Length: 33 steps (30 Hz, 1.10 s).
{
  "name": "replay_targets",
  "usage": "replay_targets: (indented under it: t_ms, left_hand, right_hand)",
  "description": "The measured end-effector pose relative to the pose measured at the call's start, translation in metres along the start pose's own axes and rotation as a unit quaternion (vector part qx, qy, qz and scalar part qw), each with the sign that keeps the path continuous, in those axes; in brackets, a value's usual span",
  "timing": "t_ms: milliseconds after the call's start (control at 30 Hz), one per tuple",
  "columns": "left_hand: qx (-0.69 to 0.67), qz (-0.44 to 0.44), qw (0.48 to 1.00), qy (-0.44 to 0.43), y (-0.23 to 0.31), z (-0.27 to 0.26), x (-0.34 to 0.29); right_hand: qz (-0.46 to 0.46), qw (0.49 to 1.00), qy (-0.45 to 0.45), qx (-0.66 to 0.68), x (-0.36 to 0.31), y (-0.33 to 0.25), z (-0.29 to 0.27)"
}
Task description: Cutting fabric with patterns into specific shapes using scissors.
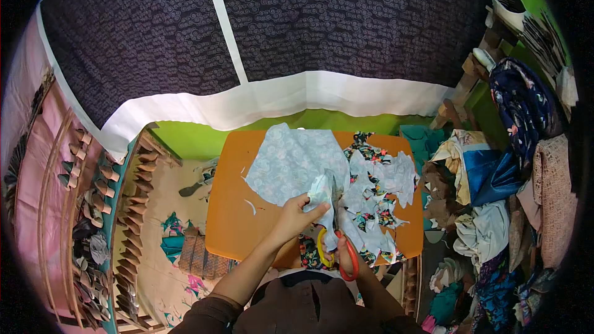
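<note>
Green walls show behind a dark patterned curtain with a white band along its lower edge, which fills the far half of the view. Below it stands an orange tabletop, and on it lies a pale blue cloth, spread toward the far left part of the surface. To the right of it, floral scraps in pale blue and dark colours lie heaped and jagged, reaching the right and near edges.

Near the person, at the near edge of the tabletop, the left hand pinches a folded edge of the pale cloth, its fingers closed on the fabric and lifting it slightly. Just to the right, the right hand grips scissors with a yellow and a red handle loop; the fingers are through the loops and the blades point away, into the held cloth.

At the far right, piles of mixed fabric crowd the floor and a wooden rack. On the left, a patterned mat covers the floor beside a row of wooden pieces.
</note>
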<state>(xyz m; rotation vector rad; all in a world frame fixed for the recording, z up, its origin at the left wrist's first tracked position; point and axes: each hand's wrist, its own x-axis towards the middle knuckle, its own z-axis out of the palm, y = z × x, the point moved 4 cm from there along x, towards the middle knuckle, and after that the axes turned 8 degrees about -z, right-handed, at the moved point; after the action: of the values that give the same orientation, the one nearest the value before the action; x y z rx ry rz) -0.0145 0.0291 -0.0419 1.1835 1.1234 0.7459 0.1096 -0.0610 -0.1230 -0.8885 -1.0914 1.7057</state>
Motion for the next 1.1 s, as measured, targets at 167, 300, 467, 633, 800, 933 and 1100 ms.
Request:
replay_targets:
  t_ms: [167,300,467,633,800,933,1100]
  left_hand:
    - [0.011,-0.018,1.000,0.000,0.001,0.001,-0.001]
    - [0.039,0.057,0.997,0.038,0.000,-0.001,-0.001]
    - [0.086,0.066,0.991,0.076,0.020,-0.009,0.003]
    - [0.079,0.067,0.988,0.112,0.012,-0.004,0.002]
    - [0.016,0.080,0.984,0.160,0.005,0.007,-0.006]
    - [-0.038,0.076,0.985,0.150,-0.004,0.011,-0.008]
    - [-0.094,0.119,0.978,0.145,0.005,0.010,-0.010]
  right_hand:
    - [-0.002,0.999,-0.020,0.046,0.001,-0.014,0.009]
    - [0.015,1.000,0.007,-0.003,0.000,-0.026,0.015]
    - [-0.022,0.999,-0.018,-0.019,0.003,-0.037,0.013]
    - [-0.030,0.999,-0.020,0.038,0.000,-0.040,0.016]
    - [-0.043,0.995,-0.027,0.087,-0.003,-0.040,0.017]
    - [-0.043,0.992,-0.028,0.113,-0.004,-0.040,0.019]
    - [-0.027,0.997,-0.030,0.072,-0.006,-0.041,0.021]
